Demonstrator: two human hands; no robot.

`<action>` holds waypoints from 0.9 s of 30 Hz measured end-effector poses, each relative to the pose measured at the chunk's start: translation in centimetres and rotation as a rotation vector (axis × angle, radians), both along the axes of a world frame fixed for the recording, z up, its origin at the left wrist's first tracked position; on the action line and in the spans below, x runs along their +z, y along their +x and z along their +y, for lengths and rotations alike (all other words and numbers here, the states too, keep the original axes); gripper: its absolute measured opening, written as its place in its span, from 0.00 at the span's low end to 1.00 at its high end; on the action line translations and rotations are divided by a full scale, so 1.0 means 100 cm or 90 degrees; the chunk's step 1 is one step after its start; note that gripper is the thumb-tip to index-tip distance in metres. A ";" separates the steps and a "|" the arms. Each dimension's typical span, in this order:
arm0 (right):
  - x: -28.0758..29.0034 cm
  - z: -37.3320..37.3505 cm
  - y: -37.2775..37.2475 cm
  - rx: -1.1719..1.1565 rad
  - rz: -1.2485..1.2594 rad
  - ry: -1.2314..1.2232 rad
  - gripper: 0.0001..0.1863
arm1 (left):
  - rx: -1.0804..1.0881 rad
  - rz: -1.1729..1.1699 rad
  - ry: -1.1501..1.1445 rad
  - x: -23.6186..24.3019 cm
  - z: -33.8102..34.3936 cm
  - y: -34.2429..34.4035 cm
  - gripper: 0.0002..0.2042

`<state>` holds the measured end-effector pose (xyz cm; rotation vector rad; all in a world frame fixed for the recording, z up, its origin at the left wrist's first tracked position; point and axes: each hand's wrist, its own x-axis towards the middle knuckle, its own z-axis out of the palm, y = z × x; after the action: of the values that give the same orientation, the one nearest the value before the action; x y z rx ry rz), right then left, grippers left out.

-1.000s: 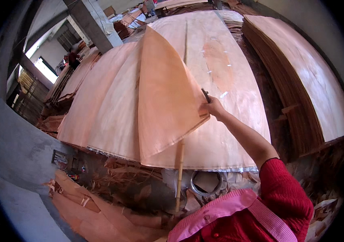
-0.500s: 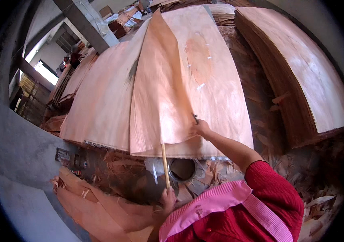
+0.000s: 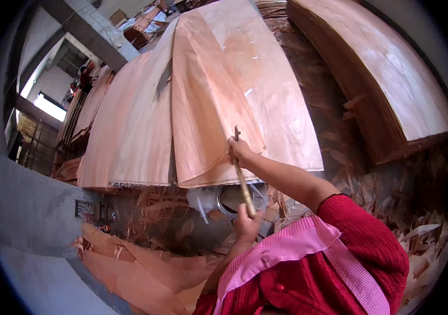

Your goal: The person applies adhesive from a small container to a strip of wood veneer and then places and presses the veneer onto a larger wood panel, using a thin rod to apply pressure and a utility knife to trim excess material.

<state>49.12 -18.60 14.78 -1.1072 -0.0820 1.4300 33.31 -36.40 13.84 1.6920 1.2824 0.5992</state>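
Note:
My right hand (image 3: 240, 149) is closed around a small dark tool (image 3: 237, 134) at the near part of a thin folded veneer sheet (image 3: 200, 94); whether it also grips the sheet's edge is unclear. My left hand (image 3: 247, 228), below it, grips a long bamboo stick (image 3: 244, 191), which runs up to my right hand. The folded sheet lies on a broad stack of pale pinkish veneer (image 3: 292, 126), which has white tape pieces on its surface and a dark streak on its left part.
A tall veneer stack (image 3: 381, 63) stands at right. More stacks (image 3: 87, 105) and a person in dark red (image 3: 85, 79) are at left, behind a concrete pillar (image 3: 103, 26). Veneer scraps (image 3: 135, 262), a round metal-rimmed object (image 3: 232, 202) and a low concrete wall (image 3: 30, 210) are nearer.
My right hand has moved left with the dark tool as the lifted sheet flattened. My left hand has come into view on the stick and moved up and right.

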 end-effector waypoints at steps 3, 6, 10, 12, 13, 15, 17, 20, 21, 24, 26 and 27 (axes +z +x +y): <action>0.006 -0.026 0.065 -0.056 -0.115 0.016 0.12 | -0.210 -0.157 -0.075 -0.006 -0.008 0.036 0.21; 0.021 -0.068 0.132 -0.059 -0.173 0.020 0.10 | -0.217 -0.221 -0.226 -0.020 -0.006 0.068 0.19; 0.025 -0.167 0.245 -0.058 -0.123 0.033 0.07 | -0.025 -0.320 -0.472 -0.052 -0.009 0.116 0.25; 0.023 -0.225 0.309 -0.060 -0.144 -0.003 0.07 | 0.090 -0.452 -0.621 -0.074 -0.024 0.148 0.37; 0.021 -0.257 0.340 -0.076 -0.156 -0.018 0.08 | 0.130 -0.521 -0.715 -0.085 -0.038 0.163 0.41; 0.025 -0.315 0.406 -0.092 -0.168 0.003 0.08 | 0.259 -0.621 -0.877 -0.108 -0.066 0.200 0.53; 0.030 -0.375 0.462 -0.100 -0.163 0.029 0.09 | 0.294 -0.675 -0.878 -0.130 -0.096 0.243 0.55; 0.039 -0.458 0.533 -0.139 -0.188 0.024 0.16 | 0.231 -0.837 -0.819 -0.154 -0.126 0.305 0.56; 0.040 -0.482 0.556 -0.162 -0.225 -0.032 0.17 | 0.192 -0.896 -0.760 -0.159 -0.129 0.326 0.56; 0.043 -0.551 0.630 -0.164 -0.252 -0.048 0.19 | 0.275 -0.881 -0.547 -0.172 -0.127 0.392 0.54; 0.041 -0.591 0.674 -0.204 -0.229 -0.097 0.18 | 0.402 -0.609 -0.628 -0.185 -0.116 0.435 0.51; 0.041 -0.608 0.698 -0.228 -0.236 -0.128 0.16 | 0.470 -0.449 -0.639 -0.197 -0.116 0.460 0.50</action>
<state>118.92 -79.42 18.84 -1.4627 -0.0012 0.9182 79.34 -48.00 -5.81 0.1219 1.2917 0.6975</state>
